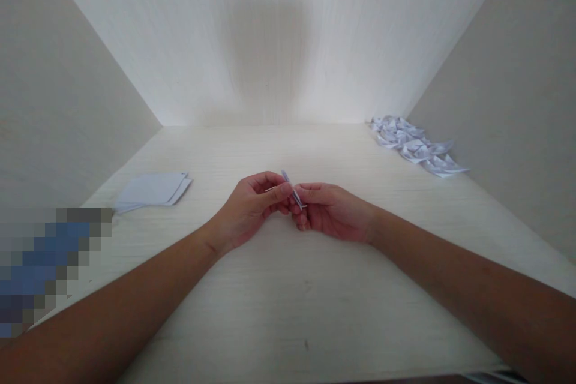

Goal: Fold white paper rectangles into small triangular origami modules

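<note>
A small folded piece of white paper [291,189] is pinched between both hands at the middle of the pale wooden table [288,288]. My left hand [252,207] grips it from the left with thumb and fingers closed. My right hand [328,211] holds its other side, fingers curled around it. Only a thin folded edge of the paper shows between the fingertips.
A stack of flat white paper sheets [153,190] lies at the left of the table. A heap of folded paper pieces [416,147] sits at the far right by the wall. Plain walls enclose the table on three sides. A blurred patch [45,264] covers the near left.
</note>
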### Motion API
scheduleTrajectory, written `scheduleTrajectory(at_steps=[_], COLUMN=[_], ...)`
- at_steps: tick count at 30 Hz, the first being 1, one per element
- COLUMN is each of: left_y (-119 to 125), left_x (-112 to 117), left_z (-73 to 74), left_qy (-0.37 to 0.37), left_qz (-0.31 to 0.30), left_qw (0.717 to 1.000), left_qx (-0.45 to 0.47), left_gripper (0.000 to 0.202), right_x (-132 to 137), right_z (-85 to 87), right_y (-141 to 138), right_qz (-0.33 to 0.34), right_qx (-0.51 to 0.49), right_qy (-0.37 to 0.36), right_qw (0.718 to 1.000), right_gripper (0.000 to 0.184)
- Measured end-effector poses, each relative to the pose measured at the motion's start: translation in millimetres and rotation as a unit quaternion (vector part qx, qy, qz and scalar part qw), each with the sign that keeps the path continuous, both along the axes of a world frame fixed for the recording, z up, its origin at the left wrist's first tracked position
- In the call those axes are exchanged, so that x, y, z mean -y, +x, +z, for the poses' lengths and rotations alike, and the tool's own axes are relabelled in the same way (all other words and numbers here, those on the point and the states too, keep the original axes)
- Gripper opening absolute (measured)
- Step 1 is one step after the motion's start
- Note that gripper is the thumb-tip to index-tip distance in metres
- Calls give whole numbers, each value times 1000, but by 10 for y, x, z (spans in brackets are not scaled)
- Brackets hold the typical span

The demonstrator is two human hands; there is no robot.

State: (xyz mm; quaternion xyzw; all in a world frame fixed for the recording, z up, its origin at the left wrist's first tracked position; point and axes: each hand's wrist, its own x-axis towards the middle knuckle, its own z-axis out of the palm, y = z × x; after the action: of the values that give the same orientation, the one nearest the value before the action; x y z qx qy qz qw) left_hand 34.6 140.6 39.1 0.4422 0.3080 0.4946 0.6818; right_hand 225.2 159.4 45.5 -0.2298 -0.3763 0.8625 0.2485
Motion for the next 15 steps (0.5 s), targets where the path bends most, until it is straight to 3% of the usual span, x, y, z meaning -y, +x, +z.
scheduleTrajectory(at_steps=[6,10,12,15], left_y=[33,45,46,47], left_x=[21,41,44,45], left_z=[39,82,89,76], left_qy=[-5,-27,-26,-20], left_qz=[31,63,72,85], left_qw=[999,998,997,996], left_qx=[-15,-5,5,1], left_gripper=[37,35,34,32], right_x=[102,153,157,155], right_z=[38,67,69,56], right_y=[-60,-78,-74,-64], right_qz=[-66,-104,-123,-165], right_qx=[49,51,69,148], right_qy=[45,76,124,230], right_qw=[996,990,982,948], right_gripper=[16,38,42,34])
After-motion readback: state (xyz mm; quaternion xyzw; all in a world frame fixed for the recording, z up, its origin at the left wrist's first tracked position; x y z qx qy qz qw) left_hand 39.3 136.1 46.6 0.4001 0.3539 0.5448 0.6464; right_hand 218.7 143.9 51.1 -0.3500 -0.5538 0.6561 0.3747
